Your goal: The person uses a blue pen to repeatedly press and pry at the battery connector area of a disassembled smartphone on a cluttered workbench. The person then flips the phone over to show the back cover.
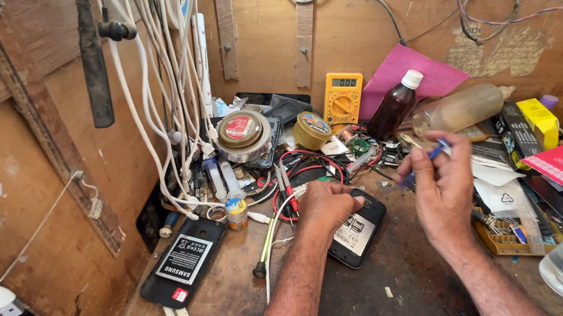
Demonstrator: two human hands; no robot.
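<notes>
The left hand (324, 207) lies flat on a dark phone (358, 232) with its back off, fingers curled over its upper end and pressing it to the desk (243, 297). The phone's long axis runs slantwise, from the lower left near the wrist up toward the right. The right hand (442, 190) is raised just to the right of it, clear of the desk, fingers pinched shut on a thin blue-handled tool (428, 157) whose shaft slopes down and left (its tip is too small to make out). So the phone lies down and to the left of the right hand's fingers, near but not touching, and the left hand is the nearer of the two, already on it. A second phone (183, 262), open-backed with its battery showing, lies well apart to the left, beside a hanging bunch of white cables (165, 123).
</notes>
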